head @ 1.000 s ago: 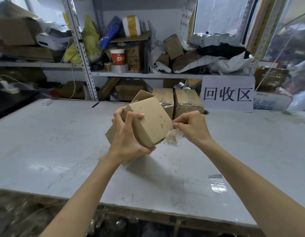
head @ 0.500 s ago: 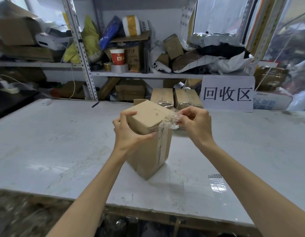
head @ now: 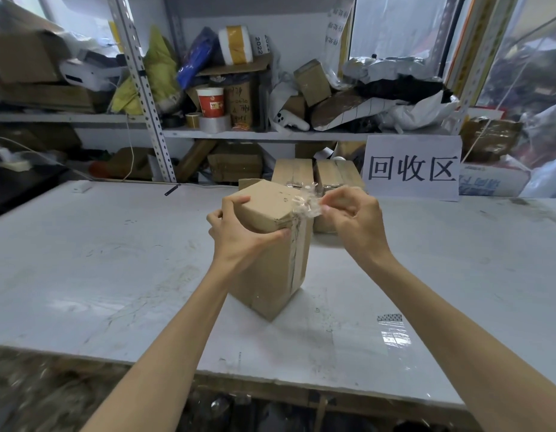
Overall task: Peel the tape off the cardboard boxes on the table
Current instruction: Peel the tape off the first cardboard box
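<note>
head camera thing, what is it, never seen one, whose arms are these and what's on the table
The camera is worn on a person's head, looking forward and down, so the two bare arms are their own. No robot here. The left hand steadies a cardboard box standing upright on the white table. The right hand pinches a crumpled strip of clear tape peeled from the box's top corner. Two more taped boxes wait behind, beside a paper sign. Cluttered shelves fill the background.

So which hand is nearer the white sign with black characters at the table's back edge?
Right. The right hand pinches crumpled clear tape just below-left of the white sign; the left hand grips the upright brown cardboard box, farther left.
</note>
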The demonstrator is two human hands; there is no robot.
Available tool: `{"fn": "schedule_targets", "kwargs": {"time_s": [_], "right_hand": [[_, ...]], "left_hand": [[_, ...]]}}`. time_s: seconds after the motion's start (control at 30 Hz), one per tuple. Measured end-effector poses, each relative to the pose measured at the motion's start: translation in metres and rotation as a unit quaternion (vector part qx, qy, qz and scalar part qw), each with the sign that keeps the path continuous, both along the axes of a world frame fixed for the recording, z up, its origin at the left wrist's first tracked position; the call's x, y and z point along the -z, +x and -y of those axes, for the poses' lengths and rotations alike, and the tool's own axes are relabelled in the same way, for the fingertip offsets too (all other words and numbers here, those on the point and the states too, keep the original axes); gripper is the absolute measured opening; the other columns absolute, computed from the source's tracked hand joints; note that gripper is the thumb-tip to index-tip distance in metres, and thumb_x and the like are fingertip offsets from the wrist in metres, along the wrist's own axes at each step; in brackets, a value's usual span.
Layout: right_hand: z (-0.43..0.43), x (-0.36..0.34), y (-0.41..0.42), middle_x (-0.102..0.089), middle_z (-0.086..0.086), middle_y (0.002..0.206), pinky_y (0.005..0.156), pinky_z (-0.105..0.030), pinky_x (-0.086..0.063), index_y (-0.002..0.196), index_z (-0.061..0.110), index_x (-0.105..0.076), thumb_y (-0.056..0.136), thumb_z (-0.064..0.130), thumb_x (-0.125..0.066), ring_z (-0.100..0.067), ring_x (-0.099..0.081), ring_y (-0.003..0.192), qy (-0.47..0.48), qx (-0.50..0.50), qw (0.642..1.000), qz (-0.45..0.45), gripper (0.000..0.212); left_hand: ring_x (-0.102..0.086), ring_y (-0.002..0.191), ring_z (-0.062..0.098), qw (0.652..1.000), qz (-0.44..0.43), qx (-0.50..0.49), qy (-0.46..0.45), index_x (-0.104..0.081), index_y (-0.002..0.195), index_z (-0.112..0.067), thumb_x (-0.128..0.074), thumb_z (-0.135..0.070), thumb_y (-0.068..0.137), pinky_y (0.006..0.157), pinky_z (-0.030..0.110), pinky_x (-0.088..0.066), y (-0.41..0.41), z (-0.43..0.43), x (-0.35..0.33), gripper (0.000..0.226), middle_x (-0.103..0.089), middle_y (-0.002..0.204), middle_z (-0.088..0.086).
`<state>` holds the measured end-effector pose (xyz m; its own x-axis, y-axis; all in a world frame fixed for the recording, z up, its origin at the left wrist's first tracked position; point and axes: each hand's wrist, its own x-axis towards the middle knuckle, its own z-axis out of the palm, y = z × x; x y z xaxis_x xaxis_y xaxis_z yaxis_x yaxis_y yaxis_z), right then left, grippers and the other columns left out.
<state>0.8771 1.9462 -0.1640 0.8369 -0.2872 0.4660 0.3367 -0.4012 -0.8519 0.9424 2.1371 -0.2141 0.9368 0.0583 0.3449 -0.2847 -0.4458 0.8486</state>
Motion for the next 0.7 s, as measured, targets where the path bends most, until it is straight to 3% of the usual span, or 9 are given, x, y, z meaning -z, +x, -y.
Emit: {"fn": "schedule_targets", "kwargs": {"time_s": [0.13, 0.23, 0.3, 0.37, 0.47, 0.63, 0.7], "right_hand": [[0.002, -0.006, -0.004, -0.067, -0.013, 0.104, 0.084, -0.024, -0.056, 0.118, 0.009, -0.054, 0.076, 0.001, -0.068, -0.018, -0.066, 0.099, 0.049, -0.113, 0.992, 0.019, 0.045], [-0.003, -0.008, -0.001, -0.065, -0.011, 0.111, 0.086, -0.026, -0.056, 0.124, 0.013, -0.058, 0.074, 0.008, -0.080, -0.016, -0.065, 0.099, -0.087, -0.110, 0.989, 0.042, 0.055], [-0.007, -0.008, 0.004, -0.066, -0.008, 0.107, 0.080, -0.026, -0.057, 0.115, 0.011, -0.066, 0.074, 0.015, -0.081, -0.015, -0.064, 0.091, -0.192, -0.023, 0.979, 0.065, 0.044], [-0.009, -0.009, 0.006, -0.068, -0.009, 0.102, 0.075, -0.022, -0.055, 0.104, 0.006, -0.071, 0.077, 0.015, -0.078, -0.013, -0.062, 0.085, -0.215, 0.013, 0.973, 0.084, 0.029], [-0.005, -0.007, 0.005, -0.070, -0.009, 0.094, 0.073, -0.013, -0.052, 0.096, 0.003, -0.072, 0.078, 0.010, -0.078, -0.012, -0.064, 0.082, -0.207, 0.005, 0.972, 0.111, 0.020], [0.000, -0.004, 0.000, -0.070, -0.008, 0.088, 0.073, -0.024, -0.055, 0.090, 0.001, -0.072, 0.074, -0.002, -0.077, -0.018, -0.066, 0.081, -0.141, 0.013, 0.982, 0.124, 0.016], [0.002, 0.001, -0.004, -0.070, -0.008, 0.086, 0.073, -0.025, -0.056, 0.088, 0.001, -0.072, 0.073, -0.004, -0.077, -0.019, -0.067, 0.080, -0.137, 0.006, 0.981, 0.136, 0.016]], "left_hand": [[-0.040, 0.124, 0.024, 1.000, -0.020, 0.019, -0.002, -0.038, 0.123, -0.048, -0.091, -0.059, 0.049, 0.084, 0.022, -0.040, 0.000, -0.002, -0.005, 0.091, -0.031, 0.127, -0.002], [-0.039, 0.124, 0.023, 0.999, -0.023, 0.029, -0.001, -0.037, 0.124, -0.050, -0.090, -0.059, 0.050, 0.087, 0.025, -0.040, -0.001, -0.006, -0.006, 0.091, -0.030, 0.126, -0.003], [-0.036, 0.123, 0.021, 0.999, -0.014, 0.043, 0.018, -0.036, 0.127, -0.049, -0.091, -0.054, 0.051, 0.089, 0.025, -0.038, -0.006, -0.004, -0.004, 0.094, -0.029, 0.128, -0.002], [-0.034, 0.122, 0.020, 0.999, 0.003, 0.035, 0.029, -0.036, 0.130, -0.048, -0.092, -0.051, 0.052, 0.089, 0.025, -0.037, -0.009, -0.002, -0.001, 0.096, -0.029, 0.130, -0.002], [-0.039, 0.122, 0.022, 1.000, -0.013, 0.005, -0.013, -0.040, 0.127, -0.049, -0.089, -0.059, 0.046, 0.091, 0.029, -0.042, -0.007, -0.006, -0.006, 0.096, -0.032, 0.127, -0.002], [-0.046, 0.120, 0.021, 0.998, -0.040, 0.001, -0.052, -0.045, 0.125, -0.046, -0.081, -0.073, 0.035, 0.096, 0.038, -0.051, -0.005, -0.008, -0.013, 0.101, -0.040, 0.130, -0.001], [-0.053, 0.116, 0.021, 0.990, -0.061, -0.012, -0.128, -0.047, 0.124, -0.043, -0.082, -0.070, 0.038, 0.096, 0.044, -0.053, -0.002, -0.015, -0.013, 0.097, -0.048, 0.130, 0.001]]}}
